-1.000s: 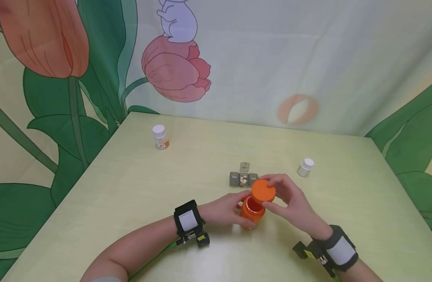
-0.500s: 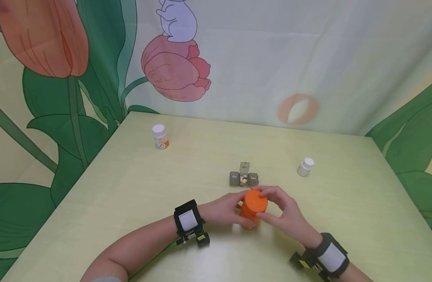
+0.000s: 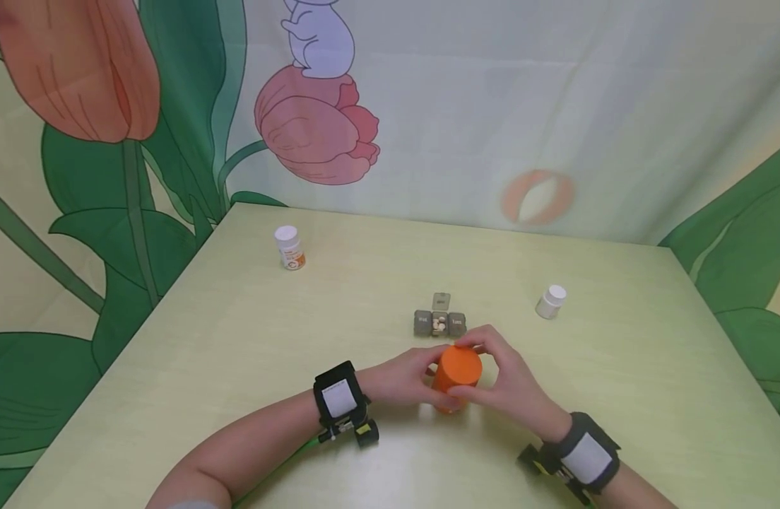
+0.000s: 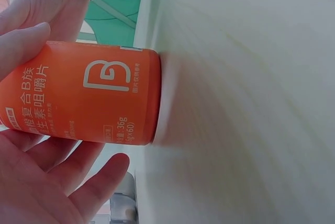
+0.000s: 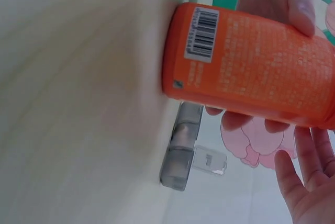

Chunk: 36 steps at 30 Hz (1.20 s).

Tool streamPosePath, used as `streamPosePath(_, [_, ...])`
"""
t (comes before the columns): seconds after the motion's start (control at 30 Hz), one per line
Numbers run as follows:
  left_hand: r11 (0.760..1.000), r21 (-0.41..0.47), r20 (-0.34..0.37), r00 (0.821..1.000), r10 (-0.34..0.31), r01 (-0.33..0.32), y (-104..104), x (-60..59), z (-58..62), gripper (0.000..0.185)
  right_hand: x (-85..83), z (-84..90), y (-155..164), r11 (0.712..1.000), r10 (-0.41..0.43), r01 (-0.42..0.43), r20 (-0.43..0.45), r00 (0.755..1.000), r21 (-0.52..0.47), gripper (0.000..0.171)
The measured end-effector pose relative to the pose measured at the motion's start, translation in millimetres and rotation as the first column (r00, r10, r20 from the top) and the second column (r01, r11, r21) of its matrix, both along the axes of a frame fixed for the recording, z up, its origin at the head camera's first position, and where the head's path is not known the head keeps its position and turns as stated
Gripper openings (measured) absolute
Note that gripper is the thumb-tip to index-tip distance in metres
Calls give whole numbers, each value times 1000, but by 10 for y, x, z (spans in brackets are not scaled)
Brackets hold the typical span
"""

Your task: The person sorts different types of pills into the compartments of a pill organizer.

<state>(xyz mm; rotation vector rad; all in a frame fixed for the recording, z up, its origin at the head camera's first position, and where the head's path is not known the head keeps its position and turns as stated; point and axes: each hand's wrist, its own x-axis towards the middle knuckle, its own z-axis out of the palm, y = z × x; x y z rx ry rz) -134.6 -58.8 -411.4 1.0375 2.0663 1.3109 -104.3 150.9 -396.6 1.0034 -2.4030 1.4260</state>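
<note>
The orange bottle (image 3: 454, 385) stands upright on the pale green counter (image 3: 237, 339) between the two hands, its long axis vertical — base on the surface, orange lid (image 3: 459, 365) on top. The left hand (image 3: 399, 379) curls round the bottle's body from the left side, while the right hand (image 3: 507, 382) reaches in from the right and cups the lid with bent fingers, so the right hand is the one on the cap. Just beyond the bottle lies a grey pill organiser (image 3: 439, 322) — one compartment open — with two white-capped bottles (image 3: 550, 302) well apart.
</note>
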Motion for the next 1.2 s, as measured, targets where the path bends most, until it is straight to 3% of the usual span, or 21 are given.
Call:
streamPosePath(0.33, [1000, -16, -15, 1000, 3, -3, -7, -13, -13, 54, -22, 5, 29, 997, 80, -80, -4, 997, 8, 59])
streamPosePath(0.47, [1000, -13, -1, 1000, -2, 2, -9, -15, -13, 54, -19, 5, 27, 998, 70, -70, 15, 997, -7, 59])
streamPosePath(0.63, [1000, -2, -1, 1000, -6, 6, -11, -9, -7, 52, -36, -53, 11, 997, 64, -64, -22, 998, -31, 62])
streamPosePath(0.77, [1000, 13, -18, 1000, -5, 5, -12, -9, -18, 49, -34, -61, -16, 1000, 24, -24, -22, 999, 10, 68])
streamPosePath(0.9, [1000, 2, -21, 1000, 0, 0, -13, -12, -28, 51, -1, -26, -45, 999, 13, -15, 51, 999, 39, 74])
streamPosePath(1.07, [1000, -24, -4, 1000, 13, -13, -12, -16, -33, 57, 48, -16, -5, 998, 60, -58, 199, 978, -13, 76])
streamPosePath(1.2, [1000, -16, 6, 1000, 18, -18, -12, -12, -27, 60, 91, -15, 76, 998, 64, -59, 174, 983, -34, 74])
